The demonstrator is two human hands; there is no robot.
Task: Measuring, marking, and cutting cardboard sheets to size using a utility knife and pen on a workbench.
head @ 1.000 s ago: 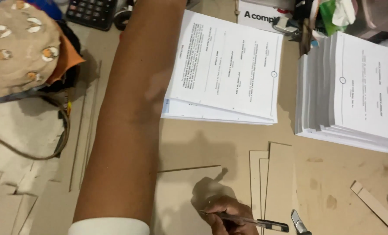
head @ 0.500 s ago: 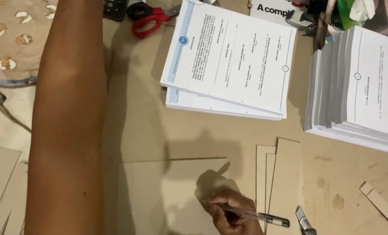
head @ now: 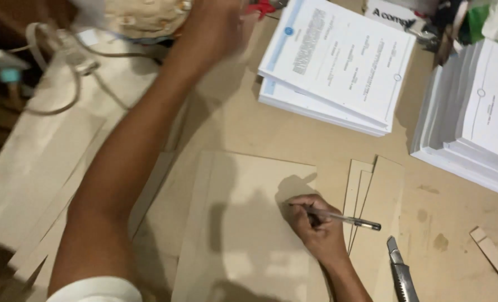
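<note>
Cardboard covers nearly the whole surface (head: 249, 126), and one large sheet of it (head: 249, 223) lies under the right hand (head: 316, 226), which is closed around a pen (head: 338, 217) whose tip rests on the sheet at about 9 o'clock of the hand. Three narrow cardboard strips (head: 380, 201) overlap just beyond the pen's cap at 3 o'clock, and a single utility knife (head: 401, 274) lies at 5 o'clock, close to the wrist but apart from it. The left hand (head: 215, 28) reaches far up to 11 o'clock, blurred; whether it grips anything I cannot tell. Its forearm crosses the left part of the surface and hides the cardboard there. Two stacks of printed paper (head: 338, 67) sit at 12 and 2 o'clock, well apart from the pen. One loose slat (head: 495, 257) lies at 4 o'clock. Against half a second earlier, the left arm now slants instead of running straight up, and the large sheet shows more fully.
</note>
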